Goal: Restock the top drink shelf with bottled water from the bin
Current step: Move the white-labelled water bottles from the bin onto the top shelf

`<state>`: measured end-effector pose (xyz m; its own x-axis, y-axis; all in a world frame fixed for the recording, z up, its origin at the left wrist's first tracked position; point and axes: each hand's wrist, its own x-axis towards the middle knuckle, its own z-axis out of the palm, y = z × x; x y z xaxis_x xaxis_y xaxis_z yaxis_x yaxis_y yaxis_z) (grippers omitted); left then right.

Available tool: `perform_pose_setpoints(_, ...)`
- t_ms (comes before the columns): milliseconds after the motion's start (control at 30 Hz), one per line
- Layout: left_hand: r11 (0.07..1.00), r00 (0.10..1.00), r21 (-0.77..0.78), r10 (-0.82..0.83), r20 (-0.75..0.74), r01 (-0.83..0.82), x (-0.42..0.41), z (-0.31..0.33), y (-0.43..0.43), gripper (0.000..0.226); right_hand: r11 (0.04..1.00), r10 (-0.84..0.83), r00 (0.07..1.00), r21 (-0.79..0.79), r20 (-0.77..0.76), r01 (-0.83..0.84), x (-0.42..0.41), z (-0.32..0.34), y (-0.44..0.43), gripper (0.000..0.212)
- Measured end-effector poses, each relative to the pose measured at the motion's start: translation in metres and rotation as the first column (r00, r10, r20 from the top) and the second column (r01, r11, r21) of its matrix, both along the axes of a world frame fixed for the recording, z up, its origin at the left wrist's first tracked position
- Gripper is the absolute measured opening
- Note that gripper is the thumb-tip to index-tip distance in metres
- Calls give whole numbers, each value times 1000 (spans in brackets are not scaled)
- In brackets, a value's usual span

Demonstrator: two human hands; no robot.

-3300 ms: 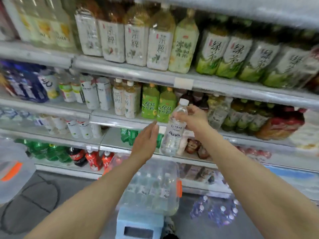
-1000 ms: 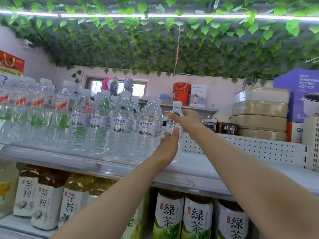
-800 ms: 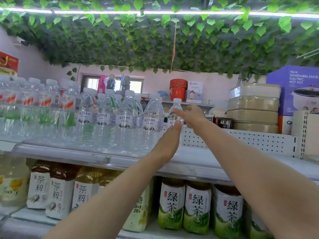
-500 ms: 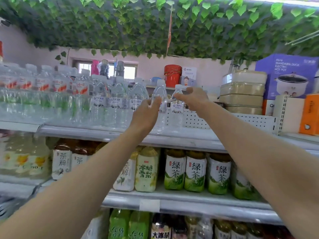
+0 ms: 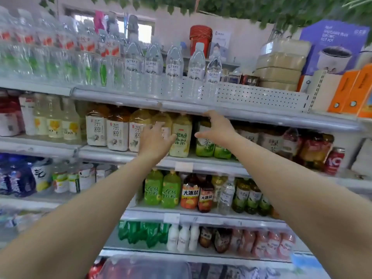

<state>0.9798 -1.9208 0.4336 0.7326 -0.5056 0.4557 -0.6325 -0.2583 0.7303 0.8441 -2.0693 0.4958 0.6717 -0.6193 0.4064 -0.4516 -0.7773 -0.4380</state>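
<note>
While the water bottle (image 5: 213,74) is seen at the row's right end on the top shelf (image 5: 261,117), the left hand (image 5: 155,141) and right hand (image 5: 217,128) are held loose and spread below it, nothing gripped.

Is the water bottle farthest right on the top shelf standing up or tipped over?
Standing up. The water bottle has its neck pointing up and its base on the top shelf.
</note>
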Motion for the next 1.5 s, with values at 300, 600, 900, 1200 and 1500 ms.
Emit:
perform_pose_setpoints(300,929,994,370,13,-106,27,-9,-170,46,67,985,62,956,172,-288,-12,4,-172,18,72)
perform_pose_setpoints(600,780,944,617,117,-308,104,-12,-338,54,66,889,213,865,457,-454,21,27,-340,6,71)
perform_pose_setpoints(900,643,765,746,390,-513,172,-38,-490,78,60,704,357,752,689,-555,175,45,-503,-1,71)
perform_pose_setpoints(1200,384,892,922,401,-208,43,-72,-564,97,58,528,346,664,722,-663,446,55,-621,2,88)
perform_pose_setpoints(1500,375,850,916,521,-83,-140,-76,-576,81,54,532,230,619,629,-751,567,70,-673,-3,105)
